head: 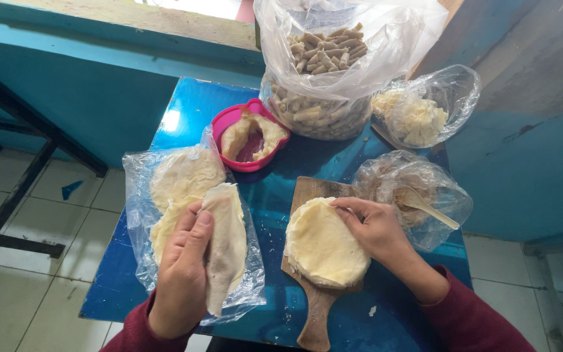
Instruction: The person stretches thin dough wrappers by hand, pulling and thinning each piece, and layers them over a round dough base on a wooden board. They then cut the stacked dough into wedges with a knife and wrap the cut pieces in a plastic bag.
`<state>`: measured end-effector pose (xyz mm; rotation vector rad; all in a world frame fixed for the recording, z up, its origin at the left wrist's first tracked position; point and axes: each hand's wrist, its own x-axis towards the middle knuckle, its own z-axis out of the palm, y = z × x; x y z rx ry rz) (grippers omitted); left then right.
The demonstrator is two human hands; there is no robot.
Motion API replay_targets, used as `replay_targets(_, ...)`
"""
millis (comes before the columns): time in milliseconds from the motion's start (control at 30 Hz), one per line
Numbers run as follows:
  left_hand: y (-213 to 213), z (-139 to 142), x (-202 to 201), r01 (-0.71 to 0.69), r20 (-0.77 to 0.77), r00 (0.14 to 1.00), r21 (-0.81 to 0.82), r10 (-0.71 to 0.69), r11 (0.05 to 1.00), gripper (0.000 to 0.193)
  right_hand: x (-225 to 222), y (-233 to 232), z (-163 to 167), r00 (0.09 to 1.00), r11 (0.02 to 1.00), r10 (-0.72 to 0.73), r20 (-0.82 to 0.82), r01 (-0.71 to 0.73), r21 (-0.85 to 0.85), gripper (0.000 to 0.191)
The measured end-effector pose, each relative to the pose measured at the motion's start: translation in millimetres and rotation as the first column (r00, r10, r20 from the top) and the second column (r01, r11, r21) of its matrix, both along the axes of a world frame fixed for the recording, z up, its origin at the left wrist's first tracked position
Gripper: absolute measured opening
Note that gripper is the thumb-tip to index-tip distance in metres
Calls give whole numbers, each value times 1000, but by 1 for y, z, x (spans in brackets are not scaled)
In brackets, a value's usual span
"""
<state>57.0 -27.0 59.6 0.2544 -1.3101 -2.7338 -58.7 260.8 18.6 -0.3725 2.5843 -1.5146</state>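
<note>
Head view: thin wrapper (225,244) being pinched by left hand (182,274) lower left for peeling; stack (324,244) being steadied under right hand (376,228), fingertips pressed together.

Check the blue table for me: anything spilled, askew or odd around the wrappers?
Nothing serious. A few pale crumbs lie on the blue table near the wooden board. The wrapper in the left hand hangs folded and limp. The right hand rests on the stack of wrappers, which sits squarely on the board.

Both arms in dark maroon long sleeves, cuffs approx. at wrists; hands bare, no rings/watch visible.
</note>
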Motion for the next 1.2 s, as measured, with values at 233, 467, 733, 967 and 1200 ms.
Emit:
replay_targets(233,51,-9,-23,146,-78,986,-52,-150,988,33,18,11,35,833,954,133,-537,40,298,42)
replay_targets(467,100,8,-34,375,-14,902,-470,-431,799,48,45,14,46,873,824,463,151,-361,-437,68)
replay_targets(733,83,10,-39,99,-176,874,-849,-452,520,58,38,54,42,672,735,663,328,-506,-451,35)
replay_targets(967,79,-41,-58,737,181,675,-226,-716,637,41,17,51,31,638,822,559,530,-342,-455,37)
replay_targets(1200,82,-47,-62,321,71,913,-733,-403,599,29,0,46,13,799,901,401,449,-257,-349,38)
